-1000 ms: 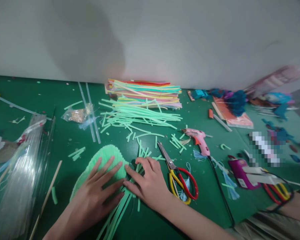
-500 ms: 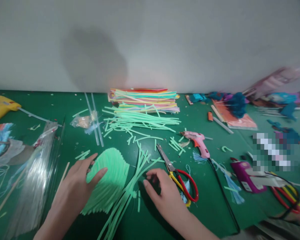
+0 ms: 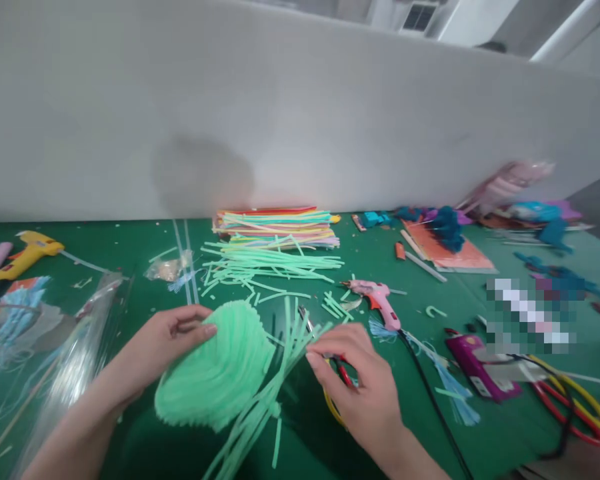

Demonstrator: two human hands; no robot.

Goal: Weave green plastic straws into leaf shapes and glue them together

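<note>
My left hand point(image 3: 180, 340) grips the upper left edge of a light green, leaf-shaped panel made of pipe cleaners point(image 3: 220, 367), thumb on top and fingers curled behind. To its right, a crossed bundle of green pipe cleaners point(image 3: 265, 393) leans over the table, tied or twisted at a small knot. My right hand point(image 3: 360, 380) is closed, thumb and fingertips pinched at the upper right ends of that bundle. Partly hidden behind this hand are scissors point(image 3: 333, 408) with red and yellow handles.
Behind lie loose green pipe cleaners point(image 3: 280, 260) and a multicoloured pile point(image 3: 280, 223). A pink glue gun point(image 3: 377, 300) with a black cord rests at right, a yellow glue gun point(image 3: 30, 253) at far left. Clear plastic sleeves point(image 3: 80, 380) lie left; a purple box point(image 3: 480, 367) sits right.
My left hand has closed on the green panel and raised and tilted it. My right hand has moved up and right, closing at the bundle's ends and covering the scissors. The camera view has tipped upward.
</note>
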